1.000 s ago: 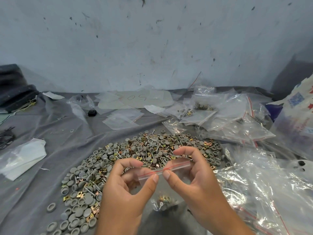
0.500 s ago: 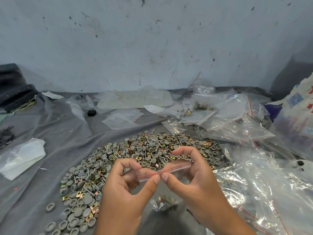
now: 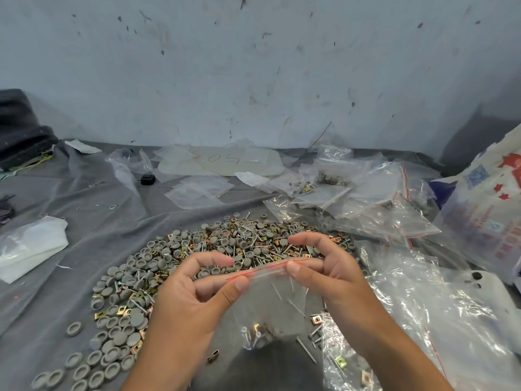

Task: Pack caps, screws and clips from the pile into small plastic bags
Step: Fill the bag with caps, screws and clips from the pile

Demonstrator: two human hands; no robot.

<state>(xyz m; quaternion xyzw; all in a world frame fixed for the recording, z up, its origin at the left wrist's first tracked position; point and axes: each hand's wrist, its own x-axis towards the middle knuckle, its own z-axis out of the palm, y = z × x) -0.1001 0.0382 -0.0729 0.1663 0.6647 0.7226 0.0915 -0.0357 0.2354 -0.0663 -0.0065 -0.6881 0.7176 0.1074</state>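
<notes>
The small plastic bag (image 3: pixel 269 300) hangs in the air in front of the person, above the near edge of the pile (image 3: pixel 197 266) of caps, screws and clips, with a few screws and a clip sunk to its bottom and its red-lined zip strip (image 3: pixel 266 268) stretched between the two hands. The left hand (image 3: pixel 197 289) pinches the strip's left end between thumb and fingers and the right hand (image 3: pixel 324 266) pinches its right end. This looks like sealing, best done by keeping the strip taut and level and pressing along its whole length, the bag upright so nothing spills onto the grey cloth (image 3: pixel 84 193).
</notes>
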